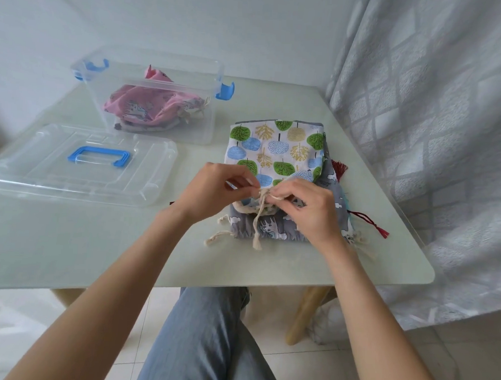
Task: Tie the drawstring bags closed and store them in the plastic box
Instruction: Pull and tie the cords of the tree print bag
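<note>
Blue-denim knees sit nearest the lens, below two bare forearms reaching over the rounded near edge of a pale, smooth table point(67, 238). Left hand point(211, 187) and right hand point(306, 210) each pinch the cream cotton drawstring point(259, 216) at the gathered mouth of a white cloth bag printed with green, blue and yellow trees point(275, 144), lying atop a grey printed fabric bag point(270, 228) with red tassels beside it. Far left, a clear plastic box with blue clips point(160, 109) stands open, holding a pink printed drawstring bag point(143, 108) over another. Its clear lid with blue handle point(79, 163) lies flat just in front. Patterned grey curtain point(435, 127) crowds the table's right edge.
</note>
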Motion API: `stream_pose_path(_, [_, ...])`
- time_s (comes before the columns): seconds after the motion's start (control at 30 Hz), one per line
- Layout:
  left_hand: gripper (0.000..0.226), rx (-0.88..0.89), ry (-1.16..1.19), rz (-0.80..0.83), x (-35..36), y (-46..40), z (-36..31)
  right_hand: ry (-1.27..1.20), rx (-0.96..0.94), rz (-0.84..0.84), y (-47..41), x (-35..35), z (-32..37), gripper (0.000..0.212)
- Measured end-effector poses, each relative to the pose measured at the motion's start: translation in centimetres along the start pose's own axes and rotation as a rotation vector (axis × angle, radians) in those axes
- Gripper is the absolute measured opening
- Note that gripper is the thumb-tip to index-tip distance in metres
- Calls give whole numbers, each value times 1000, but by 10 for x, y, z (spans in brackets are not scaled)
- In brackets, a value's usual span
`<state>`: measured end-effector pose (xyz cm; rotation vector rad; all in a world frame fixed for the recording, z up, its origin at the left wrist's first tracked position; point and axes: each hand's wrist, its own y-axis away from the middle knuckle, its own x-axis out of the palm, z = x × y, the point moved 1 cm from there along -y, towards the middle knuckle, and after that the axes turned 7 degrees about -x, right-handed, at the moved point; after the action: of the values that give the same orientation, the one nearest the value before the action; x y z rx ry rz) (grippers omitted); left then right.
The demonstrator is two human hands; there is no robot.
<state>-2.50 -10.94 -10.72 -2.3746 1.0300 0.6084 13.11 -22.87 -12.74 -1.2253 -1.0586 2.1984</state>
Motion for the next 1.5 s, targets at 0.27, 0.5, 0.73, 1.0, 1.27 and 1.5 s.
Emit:
stream_pose_path(0.27, [15, -97, 260, 50, 0, 13, 12, -285, 379, -43, 14, -12, 5, 6])
stream_pose_path(0.5, [12, 75, -237, -103, -1, 21, 6, -101, 352, -100, 31, -19, 7, 12])
stream_pose_path(0.73, [13, 222, -573, -262, 3, 21, 13, 121, 377, -106, 41, -20, 9, 32])
stream_pose_path(1.0, [39, 195, -569, -198, 5, 20, 26, -5, 446, -152, 52, -28, 15, 22])
stream_pose_path(1.27, [27, 2, -174, -134, 7, 24, 16, 14, 424, 58, 35, -34, 23, 35])
stream_pose_path(1.5, [32, -55, 38, -115, -6, 16, 22, 319, 213, 536, 10, -9, 26, 71])
